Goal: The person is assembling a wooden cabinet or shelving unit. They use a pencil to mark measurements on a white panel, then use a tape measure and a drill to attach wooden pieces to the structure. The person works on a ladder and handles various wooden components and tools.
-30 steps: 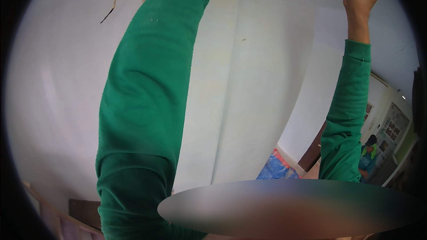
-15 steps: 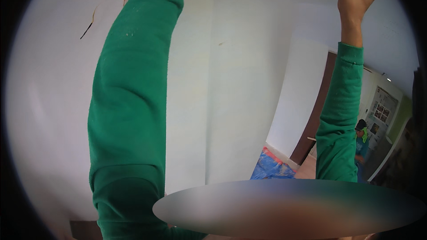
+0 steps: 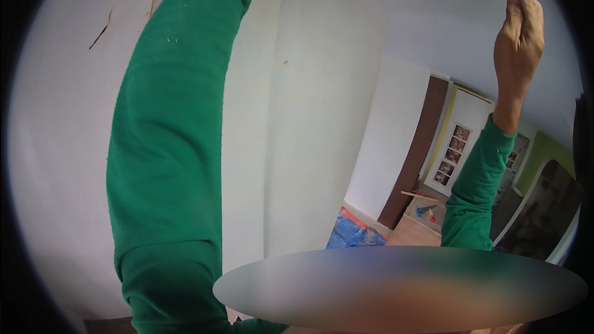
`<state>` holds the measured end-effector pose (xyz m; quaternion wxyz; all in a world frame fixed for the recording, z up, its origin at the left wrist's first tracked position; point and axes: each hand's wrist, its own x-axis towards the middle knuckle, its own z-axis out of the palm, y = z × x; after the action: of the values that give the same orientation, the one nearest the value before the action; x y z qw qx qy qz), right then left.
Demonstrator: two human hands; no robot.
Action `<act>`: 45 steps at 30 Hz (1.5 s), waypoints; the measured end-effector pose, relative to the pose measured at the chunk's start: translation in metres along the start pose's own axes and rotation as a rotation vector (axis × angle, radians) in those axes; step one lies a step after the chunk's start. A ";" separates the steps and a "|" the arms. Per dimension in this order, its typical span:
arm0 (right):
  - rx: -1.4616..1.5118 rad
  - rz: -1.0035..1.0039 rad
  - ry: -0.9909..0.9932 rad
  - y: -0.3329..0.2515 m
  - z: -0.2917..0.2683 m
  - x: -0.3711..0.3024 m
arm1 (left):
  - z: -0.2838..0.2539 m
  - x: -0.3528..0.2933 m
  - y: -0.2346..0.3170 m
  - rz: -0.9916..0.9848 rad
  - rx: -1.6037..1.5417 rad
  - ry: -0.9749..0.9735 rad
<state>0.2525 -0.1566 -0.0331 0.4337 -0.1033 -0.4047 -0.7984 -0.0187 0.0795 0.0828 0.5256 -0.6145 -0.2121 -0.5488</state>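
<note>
My right hand [image 3: 520, 37] is raised at the upper right, near the ceiling [image 3: 433, 18]. Its back and side show, with the fingers stretched upward; nothing can be seen in it. My left arm in its green sleeve [image 3: 170, 130] reaches up along the white wall [image 3: 309, 130]. Just a sliver of skin shows past that cuff, and the left hand lies beyond the top edge. A small dark spot [image 3: 285, 62] marks the wall to the right of this arm.
A thin dark wire [image 3: 101, 29] sticks out at the far left. Blue sheeting [image 3: 354, 232] with a red edge covers floor at the wall's foot. Behind stand a brown door frame [image 3: 416, 154], a framed picture panel [image 3: 450, 154] and a dark arched opening [image 3: 538, 210]. A blurred oval hides the bottom.
My right hand has gone from closed round a small orange-yellow item to stretched fingers, with that item no longer visible. The view has shifted, and the person in the background is out of sight.
</note>
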 end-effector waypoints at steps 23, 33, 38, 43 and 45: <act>0.455 -0.192 -0.321 -0.035 0.004 0.059 | -0.037 0.012 -0.006 -0.039 -0.035 -0.098; 0.049 -0.649 -0.233 -0.004 0.022 0.097 | -0.047 0.006 -0.001 -0.031 -0.087 -0.111; 0.022 -0.626 -0.191 -0.008 0.027 0.100 | -0.040 0.002 -0.005 -0.006 -0.068 -0.020; 0.094 -0.559 -0.231 -0.003 0.029 0.107 | -0.052 0.003 -0.001 -0.014 -0.068 -0.064; 0.080 -0.542 -0.232 -0.003 0.031 0.106 | -0.052 0.004 -0.001 -0.041 -0.089 -0.076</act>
<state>0.1799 -0.1972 0.0402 0.1592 -0.0646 -0.4954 -0.8515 -0.0422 0.0330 0.0785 0.4779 -0.6534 -0.2197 -0.5445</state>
